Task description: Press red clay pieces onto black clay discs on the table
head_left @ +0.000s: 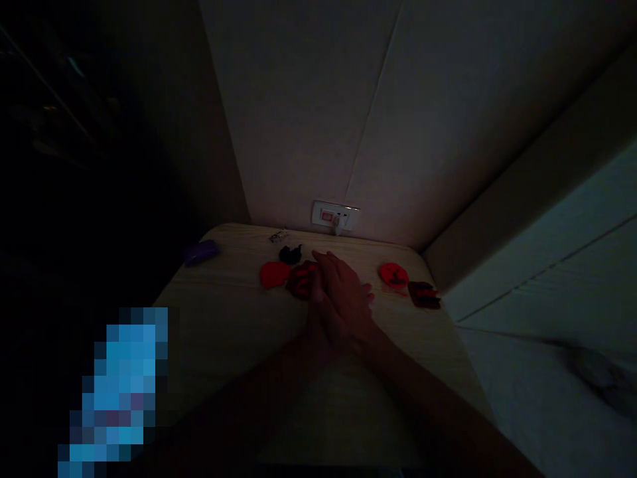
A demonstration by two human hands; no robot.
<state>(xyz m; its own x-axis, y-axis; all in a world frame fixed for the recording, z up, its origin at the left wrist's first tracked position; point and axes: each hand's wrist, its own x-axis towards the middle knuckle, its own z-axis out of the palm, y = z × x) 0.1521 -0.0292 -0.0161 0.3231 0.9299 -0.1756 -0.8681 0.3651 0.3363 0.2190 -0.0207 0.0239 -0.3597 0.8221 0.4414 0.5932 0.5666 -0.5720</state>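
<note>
The right hand (pixel 346 285) presses over the left hand (pixel 324 324), anything between hidden; slipping leftward could smudge the dark-red piece (pixel 299 281) alongside.

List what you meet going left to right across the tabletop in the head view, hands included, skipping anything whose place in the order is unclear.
Purple item, red piece, hands, red disc, dark red piece near the right edge.
</note>
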